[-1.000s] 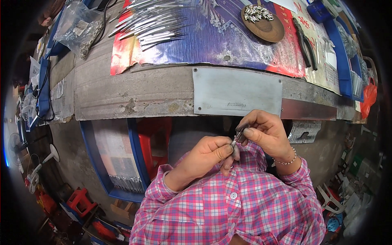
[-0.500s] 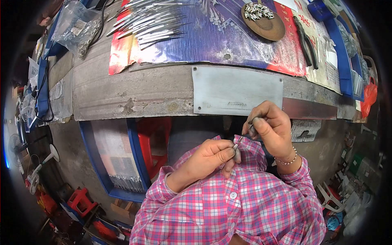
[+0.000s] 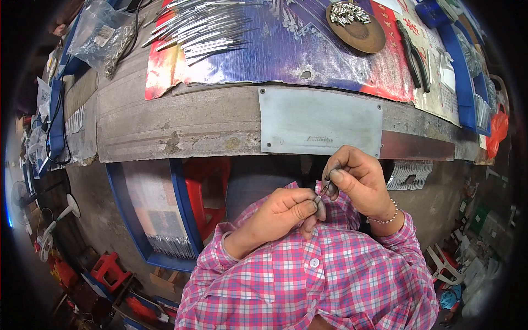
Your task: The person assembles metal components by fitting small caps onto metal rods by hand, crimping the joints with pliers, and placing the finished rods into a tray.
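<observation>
My left hand (image 3: 294,206) is closed, thumb against fingers, on a slim silver metal piece (image 3: 320,196). Only its tip shows; the fingers hide the rest. Just beyond it on the right, my right hand (image 3: 357,181) pinches at that tip with thumb and forefinger. Whatever lies in that pinch is too small and dark to make out. Both hands are held in front of my checked shirt, below the bench edge. On the bench, long pointed silver metal strips (image 3: 203,33) lie in a pile at the far left, and a round brown dish (image 3: 363,41) holds small silver metal cylinders (image 3: 349,14).
Black-handled pliers (image 3: 413,58) lie at the right of the bench (image 3: 181,124). A pale metal plate (image 3: 322,121) is screwed to its front edge. Below on the left is a blue tray (image 3: 184,214) with metal strips, beside a red stool (image 3: 212,192). A plastic bag (image 3: 102,36) sits far left.
My right hand has come down and slightly left, closing the gap to the metal tip in my left hand. The left hand has stayed almost still.
</observation>
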Tool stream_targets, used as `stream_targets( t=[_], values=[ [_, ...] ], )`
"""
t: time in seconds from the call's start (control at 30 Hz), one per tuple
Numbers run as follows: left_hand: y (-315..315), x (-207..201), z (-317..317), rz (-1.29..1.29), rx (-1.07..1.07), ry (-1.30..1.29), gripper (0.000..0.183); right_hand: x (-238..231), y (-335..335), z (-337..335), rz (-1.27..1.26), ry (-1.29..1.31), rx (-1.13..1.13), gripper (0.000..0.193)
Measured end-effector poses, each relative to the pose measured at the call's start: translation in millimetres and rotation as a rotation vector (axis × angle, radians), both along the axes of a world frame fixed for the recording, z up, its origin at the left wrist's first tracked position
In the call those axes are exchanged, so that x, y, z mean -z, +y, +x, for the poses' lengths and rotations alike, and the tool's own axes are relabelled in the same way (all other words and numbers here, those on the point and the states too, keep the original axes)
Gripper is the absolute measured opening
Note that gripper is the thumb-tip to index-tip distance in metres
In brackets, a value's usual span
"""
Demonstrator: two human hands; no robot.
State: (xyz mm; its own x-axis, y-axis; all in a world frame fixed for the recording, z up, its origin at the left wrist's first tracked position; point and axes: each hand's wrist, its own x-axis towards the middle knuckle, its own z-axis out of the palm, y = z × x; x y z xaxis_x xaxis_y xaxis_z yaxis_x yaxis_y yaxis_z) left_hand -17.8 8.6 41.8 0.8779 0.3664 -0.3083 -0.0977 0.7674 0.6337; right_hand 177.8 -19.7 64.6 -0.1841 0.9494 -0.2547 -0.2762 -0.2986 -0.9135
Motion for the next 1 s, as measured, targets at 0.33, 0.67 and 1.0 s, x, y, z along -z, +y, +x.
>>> stream_targets(
  t=[0.33, 0.67, 1.0],
  values=[
    [-2.2, -1.4, -2.5, -0.014, -0.009, 0.008, 0.028, -8.0, -2.1, -7.0, 0.194, -0.404, 0.018, 0.012],
    [-0.4, 2.6, -0.4, 0.079, 0.008, -0.059, 0.024, -9.1, -2.6, -2.5, 0.120, -0.301, 0.043, 0.011],
    [5.8, -0.4, 5.7, 0.012, -0.013, -0.048, 0.022, -25.9, 16.1, 25.4, 0.345, -0.716, -0.130, 0.020]
  ],
)
